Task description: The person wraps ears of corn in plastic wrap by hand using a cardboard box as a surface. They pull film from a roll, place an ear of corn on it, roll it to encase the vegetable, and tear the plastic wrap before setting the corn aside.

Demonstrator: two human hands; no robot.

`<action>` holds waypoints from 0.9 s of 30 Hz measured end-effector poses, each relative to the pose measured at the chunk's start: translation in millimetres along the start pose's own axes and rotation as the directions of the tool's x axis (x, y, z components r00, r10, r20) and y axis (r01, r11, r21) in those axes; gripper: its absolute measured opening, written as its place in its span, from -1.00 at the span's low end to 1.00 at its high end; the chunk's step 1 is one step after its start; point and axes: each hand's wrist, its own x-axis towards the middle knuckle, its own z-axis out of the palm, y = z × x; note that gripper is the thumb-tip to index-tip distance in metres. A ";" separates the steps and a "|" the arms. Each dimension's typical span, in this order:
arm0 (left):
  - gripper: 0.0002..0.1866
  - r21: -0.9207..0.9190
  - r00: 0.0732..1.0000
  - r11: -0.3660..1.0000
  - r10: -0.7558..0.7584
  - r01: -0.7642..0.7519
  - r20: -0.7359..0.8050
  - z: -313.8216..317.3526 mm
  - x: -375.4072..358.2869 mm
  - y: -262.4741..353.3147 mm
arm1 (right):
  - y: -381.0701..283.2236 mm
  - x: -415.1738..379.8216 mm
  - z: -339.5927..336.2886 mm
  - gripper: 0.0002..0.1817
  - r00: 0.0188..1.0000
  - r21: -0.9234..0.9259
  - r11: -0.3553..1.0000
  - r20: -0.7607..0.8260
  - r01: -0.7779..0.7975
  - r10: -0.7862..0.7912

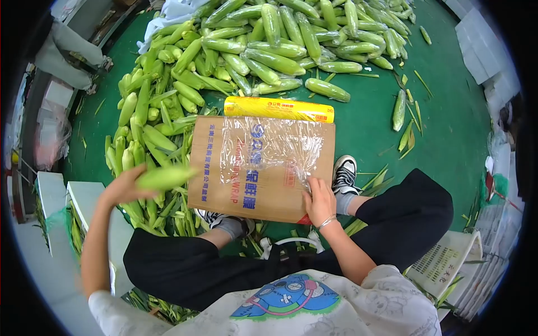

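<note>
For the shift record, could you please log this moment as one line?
left hand: holds corn ear | right hand: pressing cling film on cardboard box

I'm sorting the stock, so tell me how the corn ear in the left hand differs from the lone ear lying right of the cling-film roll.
The held ear is lifted in the left hand and lies nearly level; the lone ear rests on the green floor, standing almost vertical in the picture. The held ear looks blurred, the lone ear sharp. Both keep their green husk.
</note>
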 end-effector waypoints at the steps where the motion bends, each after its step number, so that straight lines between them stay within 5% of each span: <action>1: -0.34 -0.111 0.971 0.965 0.229 -0.236 -0.065 17.9 34.2 24.9 | 3.3 -1.7 4.4 -0.68 0.999 -0.005 0.999 -0.006 0.032 -0.032; 4: -0.25 -0.186 0.795 0.773 0.583 -0.606 -0.168 67.9 129.6 107.2 | 4.0 -5.1 3.2 -0.79 0.998 0.029 1.000 -0.061 0.012 -0.010; 8: -0.27 -0.137 0.733 0.720 0.661 -0.680 -0.162 144.3 192.6 120.8 | -8.3 -4.8 -30.6 -0.86 0.996 0.111 0.993 -0.080 0.048 -0.039; 10: -0.27 -0.042 0.740 0.742 0.659 -0.669 -0.134 148.5 198.9 121.1 | -30.5 7.7 -52.1 -0.88 0.980 0.324 0.941 -0.195 0.097 -0.034; 13: -0.28 0.030 0.771 0.772 0.636 -0.636 -0.016 154.1 192.5 128.6 | -46.0 63.9 -37.7 -0.92 0.972 0.345 0.936 -0.236 0.068 0.016; 16: -0.30 0.219 0.796 0.780 0.605 -0.586 -0.025 139.8 184.8 140.9 | -29.5 97.7 12.8 -0.83 0.970 0.282 0.940 -0.203 0.190 -0.135; 17: -0.30 0.221 0.803 0.789 0.595 -0.574 -0.039 136.2 177.7 142.8 | -38.6 101.6 9.7 -0.72 0.951 0.044 0.963 -0.178 0.266 -0.255; 18: -0.29 0.315 0.745 0.807 0.586 -0.500 -0.319 137.7 166.8 143.8 | -43.6 103.0 8.7 -0.60 0.925 -0.192 0.923 -0.124 0.334 -0.360; 19: -0.27 0.385 0.612 0.831 0.556 -0.402 -0.562 142.5 156.3 142.5 | -35.4 107.3 16.2 -0.38 0.942 -0.223 0.921 -0.030 0.319 -0.334; 20: -0.27 0.383 0.618 0.836 0.549 -0.393 -0.563 152.1 146.7 136.8 | -31.9 112.5 16.9 -0.38 0.941 -0.216 0.921 -0.025 0.325 -0.338; 22: -0.33 0.277 0.819 0.930 0.347 -0.240 -0.457 173.6 126.8 118.0 | -28.5 128.9 16.3 -0.36 0.936 -0.189 0.918 0.119 0.350 -0.332; 23: -0.45 0.409 0.813 0.890 0.386 -0.203 -0.435 185.9 121.5 103.2 | -24.7 133.5 16.6 -0.33 0.934 -0.189 0.922 0.191 0.337 -0.302; 27: -0.65 0.459 0.831 0.875 0.365 -0.153 -0.420 198.4 139.6 45.1 | -10.2 133.8 8.7 -0.32 0.896 -0.138 0.902 0.247 0.409 -0.368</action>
